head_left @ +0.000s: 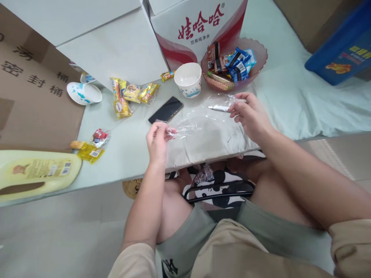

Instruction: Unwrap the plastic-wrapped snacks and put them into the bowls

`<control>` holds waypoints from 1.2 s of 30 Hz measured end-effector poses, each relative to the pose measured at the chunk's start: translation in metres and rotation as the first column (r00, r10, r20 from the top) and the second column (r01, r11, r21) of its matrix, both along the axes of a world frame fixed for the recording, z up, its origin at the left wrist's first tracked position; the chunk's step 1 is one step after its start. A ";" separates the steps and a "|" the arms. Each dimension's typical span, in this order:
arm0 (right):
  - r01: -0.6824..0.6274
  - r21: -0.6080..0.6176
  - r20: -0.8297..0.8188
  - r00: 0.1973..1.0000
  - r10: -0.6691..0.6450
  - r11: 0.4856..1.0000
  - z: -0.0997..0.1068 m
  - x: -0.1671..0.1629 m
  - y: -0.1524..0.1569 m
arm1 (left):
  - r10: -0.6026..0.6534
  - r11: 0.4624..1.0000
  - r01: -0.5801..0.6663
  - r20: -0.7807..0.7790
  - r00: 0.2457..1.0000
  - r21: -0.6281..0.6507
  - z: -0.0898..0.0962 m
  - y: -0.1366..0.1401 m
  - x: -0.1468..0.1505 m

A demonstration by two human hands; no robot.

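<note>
My left hand [157, 141] pinches a piece of clear plastic film [189, 126] between thumb and fingers, just above the table's front part. The film spreads rightward from it, crinkled and shiny. My right hand [251, 116] is closed on a slim white pointed object [218, 108], perhaps a small knife; its kind is not clear. More clear film surrounds that object near the fingertips. Whether both pieces of film are joined, I cannot tell. A black phone [166, 109] lies beyond my left hand. Behind the film stands a white paper bowl [188, 79] with a blue print.
A pink glass bowl [262, 63] of wrapped snacks stands beyond my right hand. Yellow snack packets [121, 106] lie left of the phone. Further left are a tipped paper bowl [84, 94], torn wrappers [92, 151] and a yellow jug [43, 170]. White boxes [113, 50] line the back.
</note>
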State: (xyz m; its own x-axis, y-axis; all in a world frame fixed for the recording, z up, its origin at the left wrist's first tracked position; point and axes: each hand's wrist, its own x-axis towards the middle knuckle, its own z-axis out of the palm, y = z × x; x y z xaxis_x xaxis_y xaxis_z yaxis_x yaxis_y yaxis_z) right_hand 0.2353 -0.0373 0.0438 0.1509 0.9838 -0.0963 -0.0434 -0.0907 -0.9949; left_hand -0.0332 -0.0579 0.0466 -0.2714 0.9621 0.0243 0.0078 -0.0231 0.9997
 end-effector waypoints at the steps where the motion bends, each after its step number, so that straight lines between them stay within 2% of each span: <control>1: -0.042 0.024 0.055 0.998 0.040 0.999 -0.002 0.001 -0.001 | 0.074 0.996 -0.070 0.064 0.995 -0.052 0.003 0.002 -0.003; 3: -0.155 0.003 0.187 0.971 0.152 0.988 -0.007 0.002 -0.002 | 0.170 0.977 -0.153 0.116 0.979 -0.146 0.007 0.005 -0.009; 6: -0.264 -0.034 0.268 0.927 0.263 0.964 -0.009 -0.003 -0.004 | 0.197 0.958 -0.165 0.119 0.973 -0.235 0.009 0.008 -0.014; 10: -0.238 0.099 0.103 0.968 0.228 0.966 -0.009 -0.012 -0.003 | 0.166 0.973 -0.148 0.087 0.982 -0.179 0.008 0.009 -0.015; 13: -0.217 0.064 0.037 0.976 0.215 0.974 -0.011 -0.016 -0.001 | 0.241 0.963 -0.215 0.158 0.958 -0.162 0.008 0.010 -0.015; 15: -0.175 -0.022 0.097 0.980 0.176 0.984 -0.013 -0.017 0.001 | 0.282 0.947 -0.241 0.187 0.941 -0.214 0.009 0.011 -0.014; 17: -0.108 -0.102 0.234 0.964 0.129 0.989 -0.013 -0.018 0.004 | 0.290 0.931 -0.239 0.161 0.943 -0.277 0.009 0.012 -0.013; 20: -0.035 -0.187 0.391 0.914 0.107 0.982 -0.011 -0.018 0.007 | 0.233 0.919 -0.203 0.049 0.971 -0.337 0.008 0.011 -0.014; 22: -0.028 -0.227 0.403 0.908 0.120 0.974 -0.010 -0.018 0.007 | 0.182 0.922 -0.178 -0.020 0.983 -0.344 0.006 0.010 -0.016; 24: -0.054 -0.223 0.378 0.916 0.137 0.973 -0.010 -0.018 0.006 | 0.159 0.927 -0.156 -0.019 0.987 -0.341 0.005 0.009 -0.020; 27: -0.110 -0.130 0.327 0.934 0.147 0.985 -0.014 -0.019 0.003 | 0.167 0.942 -0.143 0.056 0.984 -0.303 0.006 0.008 -0.024; 30: -0.130 -0.086 0.321 0.935 0.151 0.988 -0.018 -0.019 0.002 | 0.176 0.939 -0.161 0.021 0.984 -0.304 0.010 0.006 -0.024; 33: -0.084 -0.079 0.453 0.884 0.111 0.993 -0.021 -0.018 0.005 | 0.141 0.886 -0.156 -0.065 0.988 -0.436 0.013 0.001 -0.024; 36: -0.008 -0.073 0.563 0.825 0.048 0.997 -0.022 -0.016 0.008 | 0.014 0.781 -0.036 -0.041 0.999 -0.623 0.014 -0.005 -0.025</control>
State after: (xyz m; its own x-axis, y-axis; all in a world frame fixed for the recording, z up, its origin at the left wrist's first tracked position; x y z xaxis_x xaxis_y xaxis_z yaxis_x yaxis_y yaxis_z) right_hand 0.2193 -0.0298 0.0222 0.1714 0.9830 -0.0664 0.5273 -0.1484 -0.8366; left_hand -0.0587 -0.0633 0.0611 -0.3057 0.7632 -0.5692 0.0326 0.6059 0.7949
